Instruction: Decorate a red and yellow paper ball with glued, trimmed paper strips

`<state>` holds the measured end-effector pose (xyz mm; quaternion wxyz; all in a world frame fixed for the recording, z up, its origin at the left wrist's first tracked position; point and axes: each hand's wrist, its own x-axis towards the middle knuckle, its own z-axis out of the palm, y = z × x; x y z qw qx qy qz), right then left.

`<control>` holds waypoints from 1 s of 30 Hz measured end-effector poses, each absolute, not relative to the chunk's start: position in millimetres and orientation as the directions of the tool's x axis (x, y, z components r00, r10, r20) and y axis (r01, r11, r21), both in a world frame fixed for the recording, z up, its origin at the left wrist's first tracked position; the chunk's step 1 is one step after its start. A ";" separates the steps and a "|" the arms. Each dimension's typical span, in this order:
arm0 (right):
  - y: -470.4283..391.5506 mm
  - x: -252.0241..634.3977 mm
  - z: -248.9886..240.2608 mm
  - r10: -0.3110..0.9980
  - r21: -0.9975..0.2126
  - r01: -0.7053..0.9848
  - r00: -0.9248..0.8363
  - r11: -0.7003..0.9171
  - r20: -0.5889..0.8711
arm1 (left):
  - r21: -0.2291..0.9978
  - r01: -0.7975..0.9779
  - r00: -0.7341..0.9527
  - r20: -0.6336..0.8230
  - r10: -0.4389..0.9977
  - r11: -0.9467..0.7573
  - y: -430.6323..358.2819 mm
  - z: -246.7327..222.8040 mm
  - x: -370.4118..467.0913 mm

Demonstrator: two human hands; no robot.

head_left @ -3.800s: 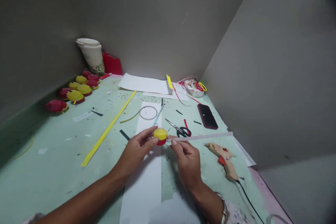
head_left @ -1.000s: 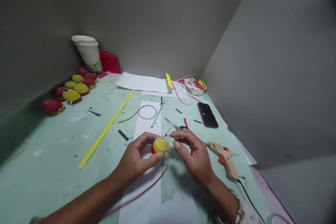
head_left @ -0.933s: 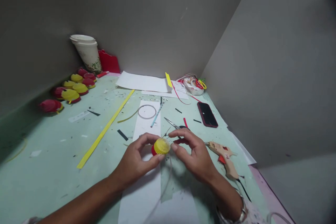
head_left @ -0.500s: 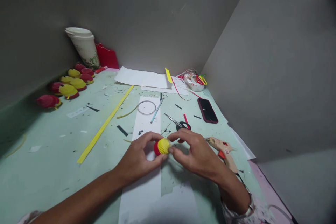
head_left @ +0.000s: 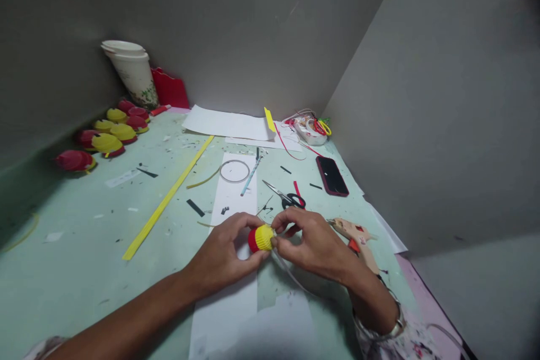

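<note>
Between my hands, over a white paper strip (head_left: 236, 197), is a small ribbed piece (head_left: 261, 238), red on its left end and yellow on its right. Thumb and fingers of my left hand (head_left: 225, 247) grip it from the left. At its yellow end, my right hand (head_left: 306, 242) pinches a thin pale strip (head_left: 291, 274) that curves down to the right below that hand. Where the strip meets the piece is partly hidden by the fingertips.
Black-handled scissors (head_left: 287, 197) lie just beyond my right hand, a glue gun (head_left: 356, 239) and phone (head_left: 332, 175) to its right. A yellow strip (head_left: 169, 199) lies left. Several red and yellow pieces (head_left: 107, 144) and cups (head_left: 133, 73) stand back left.
The pale strip now shows below my right hand, whose thumb and finger have closed at the yellow end. The piece has turned slightly, and the whole view has shifted a little.
</note>
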<state>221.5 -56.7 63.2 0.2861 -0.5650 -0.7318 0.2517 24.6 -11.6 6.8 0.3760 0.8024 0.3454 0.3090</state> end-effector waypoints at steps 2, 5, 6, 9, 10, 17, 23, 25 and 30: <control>-56.2 222.0 62.6 0.974 -0.701 0.678 -0.198 0.219 0.113 | 0.811 0.321 0.578 0.240 0.780 -0.489 -11.4 6.1 24.4; -55.0 222.8 61.1 0.978 -0.699 0.688 -0.192 0.196 0.085 | 0.801 0.320 0.588 0.250 0.769 -0.506 -11.4 5.1 24.3; -54.6 223.0 60.5 0.978 -0.698 0.690 -0.190 0.192 0.081 | 0.799 0.320 0.591 0.252 0.766 -0.509 -11.6 4.8 24.4; -53.8 223.5 59.3 0.980 -0.707 0.685 -0.189 0.178 0.064 | 0.798 0.317 0.599 0.251 0.760 -0.513 -11.9 4.2 24.8; -53.7 223.6 59.0 0.981 -0.712 0.681 -0.188 0.171 0.056 | 0.799 0.315 0.602 0.249 0.758 -0.513 -11.9 4.1 24.9; -53.8 224.3 57.5 0.981 -0.719 0.674 -0.187 0.170 0.057 | 0.802 0.311 0.608 0.244 0.755 -0.510 -11.7 4.1 25.7; -53.5 224.8 55.7 0.979 -0.712 0.677 -0.190 0.187 0.077 | 0.801 0.309 0.614 0.244 0.750 -0.513 -12.1 4.4 25.5; -53.5 224.9 55.8 0.980 -0.709 0.681 -0.187 0.183 0.074 | 0.799 0.311 0.614 0.245 0.750 -0.515 -12.3 4.4 25.4; -53.9 224.6 56.5 0.980 -0.708 0.682 -0.181 0.183 0.079 | 0.796 0.310 0.607 0.254 0.753 -0.519 -12.6 4.6 25.7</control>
